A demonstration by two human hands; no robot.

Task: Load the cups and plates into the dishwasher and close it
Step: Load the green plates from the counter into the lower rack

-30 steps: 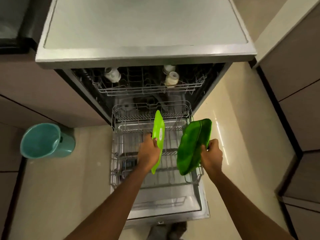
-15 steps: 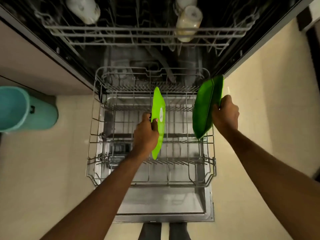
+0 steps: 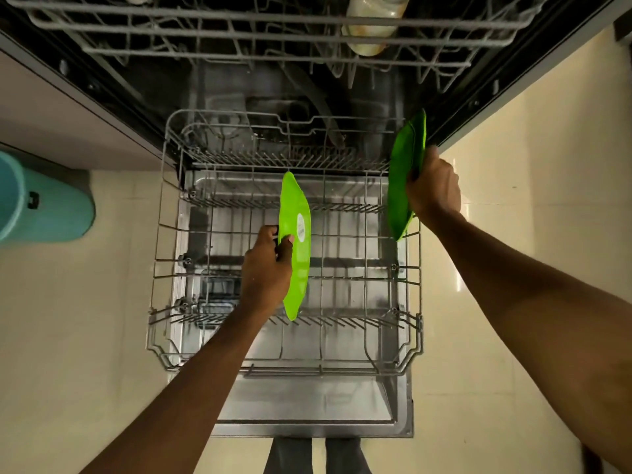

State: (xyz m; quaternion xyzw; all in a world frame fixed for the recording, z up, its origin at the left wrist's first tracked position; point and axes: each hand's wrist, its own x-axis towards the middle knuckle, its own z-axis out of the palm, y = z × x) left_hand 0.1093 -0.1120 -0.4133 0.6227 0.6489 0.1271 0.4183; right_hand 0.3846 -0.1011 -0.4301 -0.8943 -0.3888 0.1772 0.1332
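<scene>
The dishwasher stands open with its lower wire rack (image 3: 164, 265) pulled out over the lowered door (image 3: 307, 398). My left hand (image 3: 265, 268) grips a light green plate (image 3: 297, 248) on edge, upright in the middle of that rack. My right hand (image 3: 432, 188) holds a darker green plate (image 3: 405, 172), also on edge, at the rack's right rim. In the upper rack (image 3: 273, 29) a pale cup (image 3: 371, 27) lies at the top; a second one at the top left edge is mostly cut off.
A teal bucket (image 3: 44, 203) sits on the tiled floor left of the dishwasher. Cabinet fronts flank the machine on both sides. My legs (image 3: 314, 456) show below the door's front edge. Open floor lies to the right.
The view has closed in on the lower rack. The light green plate has sunk lower between the tines, and my right hand has carried the dark plate out to the rack's right rim.
</scene>
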